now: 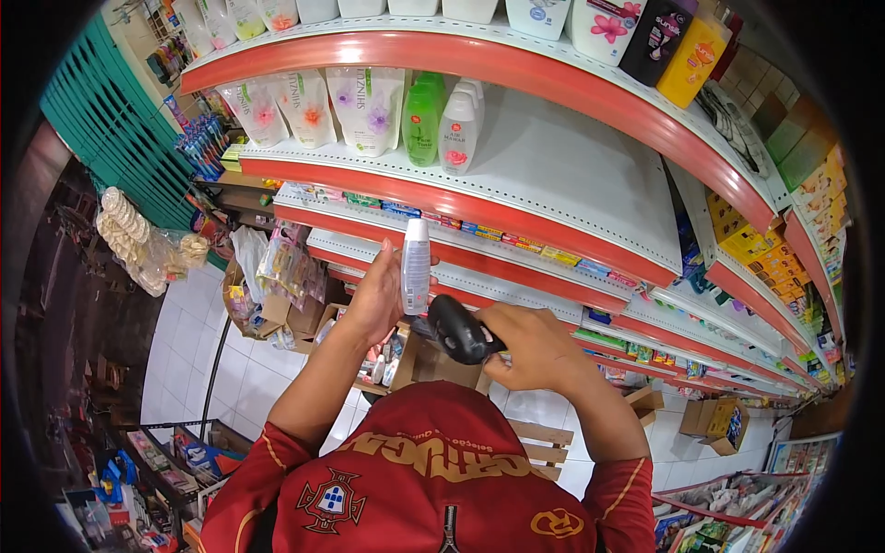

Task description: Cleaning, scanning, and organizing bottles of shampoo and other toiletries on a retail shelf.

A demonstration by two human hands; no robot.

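My left hand [377, 297] holds a pale plastic bottle [416, 269] upright, its back label with a barcode facing me. In my right hand [529, 345] is a black handheld barcode scanner [460, 332], its head close to the lower part of the bottle. Beyond both hands, on a white metal shelf [567, 180], stand clear bottles with a rose print [458, 135], green face tonic bottles [420, 124] and white refill pouches [366, 114].
Lower shelves hold small coloured boxes [522, 240]. The upper shelf [484, 45] carries shampoo bottles [693, 62]. Below my hands are an open cardboard box [439, 363] and a wooden pallet [546, 442]. Bagged goods [294, 266] hang at the left.
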